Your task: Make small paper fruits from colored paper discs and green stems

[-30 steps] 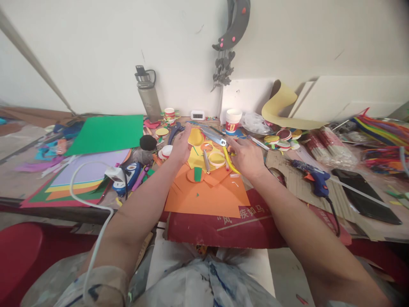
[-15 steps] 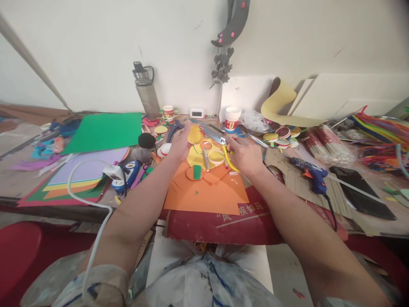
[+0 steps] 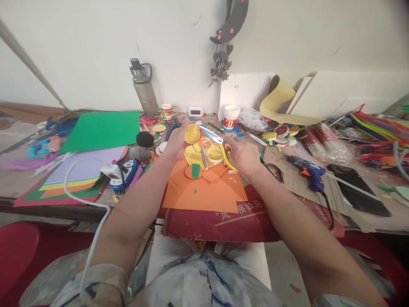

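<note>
Right hand (image 3: 244, 157) holds scissors (image 3: 219, 140), left hand (image 3: 177, 141) apparently 1 yellow disc (image 3: 192, 134).

We are seeing a bottle (image 3: 145, 94) standing by the wall (image 3: 96, 55), with a white clock (image 3: 195, 111) sitting to its right. Above, a dark crescent ornament (image 3: 234, 26) is hanging. On the left we are noticing a green sheet (image 3: 104, 132) lying beyond lilac paper (image 3: 86, 164); on the right a blue glue gun (image 3: 315, 175) is resting near a black phone (image 3: 359, 197).
</note>
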### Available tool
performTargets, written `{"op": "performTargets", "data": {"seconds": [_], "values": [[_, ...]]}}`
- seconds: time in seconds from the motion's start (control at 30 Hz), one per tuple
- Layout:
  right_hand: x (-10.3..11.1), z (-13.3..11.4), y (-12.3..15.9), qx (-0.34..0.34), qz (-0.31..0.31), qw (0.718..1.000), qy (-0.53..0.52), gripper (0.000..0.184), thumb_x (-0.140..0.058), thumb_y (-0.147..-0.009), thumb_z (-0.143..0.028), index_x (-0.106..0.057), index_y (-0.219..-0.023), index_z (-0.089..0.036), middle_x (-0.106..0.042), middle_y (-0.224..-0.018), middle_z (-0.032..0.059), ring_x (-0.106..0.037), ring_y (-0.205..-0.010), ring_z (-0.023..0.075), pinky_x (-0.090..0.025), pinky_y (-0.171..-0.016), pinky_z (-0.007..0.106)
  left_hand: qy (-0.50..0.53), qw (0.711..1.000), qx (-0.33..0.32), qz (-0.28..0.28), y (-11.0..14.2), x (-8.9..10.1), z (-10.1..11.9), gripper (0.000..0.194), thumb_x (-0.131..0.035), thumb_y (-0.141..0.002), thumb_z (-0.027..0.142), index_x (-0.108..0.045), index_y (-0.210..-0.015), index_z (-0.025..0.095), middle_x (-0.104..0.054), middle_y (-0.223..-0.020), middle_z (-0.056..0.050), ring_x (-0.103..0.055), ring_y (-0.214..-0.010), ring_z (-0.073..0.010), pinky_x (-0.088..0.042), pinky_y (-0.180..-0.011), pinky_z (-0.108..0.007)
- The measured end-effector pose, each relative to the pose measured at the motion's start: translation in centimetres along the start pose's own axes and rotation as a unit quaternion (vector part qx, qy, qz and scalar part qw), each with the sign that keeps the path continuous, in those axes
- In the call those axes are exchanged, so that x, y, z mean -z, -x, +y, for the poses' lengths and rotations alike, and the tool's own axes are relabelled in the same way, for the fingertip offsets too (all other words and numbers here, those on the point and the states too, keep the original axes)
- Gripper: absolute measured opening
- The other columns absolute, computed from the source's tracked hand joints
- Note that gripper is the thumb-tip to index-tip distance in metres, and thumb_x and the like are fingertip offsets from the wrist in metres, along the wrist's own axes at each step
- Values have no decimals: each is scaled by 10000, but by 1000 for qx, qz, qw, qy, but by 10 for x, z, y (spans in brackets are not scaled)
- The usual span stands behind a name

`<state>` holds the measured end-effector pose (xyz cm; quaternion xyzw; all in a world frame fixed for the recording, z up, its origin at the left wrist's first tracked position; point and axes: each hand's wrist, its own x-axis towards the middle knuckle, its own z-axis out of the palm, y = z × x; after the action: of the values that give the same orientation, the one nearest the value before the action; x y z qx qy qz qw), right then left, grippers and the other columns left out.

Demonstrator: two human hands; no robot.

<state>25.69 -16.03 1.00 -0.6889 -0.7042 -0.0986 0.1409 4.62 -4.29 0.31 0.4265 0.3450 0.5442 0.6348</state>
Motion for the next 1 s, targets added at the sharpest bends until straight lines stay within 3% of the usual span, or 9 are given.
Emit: {"op": "performTargets", "data": {"seconds": [0.27,0.6,1.0], "values": [[5,2,-1,9,3,1000,4,386,-540,-967,-165,-773,-1271,-210,-790,-1178,131,-661,-1057,276,-315,-694,339,-6,1000,-9,-6,-6,6,-2,500,-864,-857,655,-776,-929,168,-814,-868,-60,-810,-861,-194,-618,-823,-282],[3,3,-1,29,-2,1000,4,401,-565,-968,-207,-774,-1310,-206,-815,-1137,125,-686,-983,269,-279,-670,353,-26,999,-5,-20,-9,11,6,399,-890,-878,544,-801,-912,157,-801,-838,-33,-771,-765,-143,-585,-741,-234],[-2,2,-3,5,-24,999,-28,327,-570,-953,-204,-779,-1204,-216,-827,-1102,111,-712,-951,277,-326,-682,348,-46,998,6,-29,-12,18,7,462,-860,-879,615,-788,-921,161,-845,-967,-98,-821,-945,-217,-636,-870,-305]]}}
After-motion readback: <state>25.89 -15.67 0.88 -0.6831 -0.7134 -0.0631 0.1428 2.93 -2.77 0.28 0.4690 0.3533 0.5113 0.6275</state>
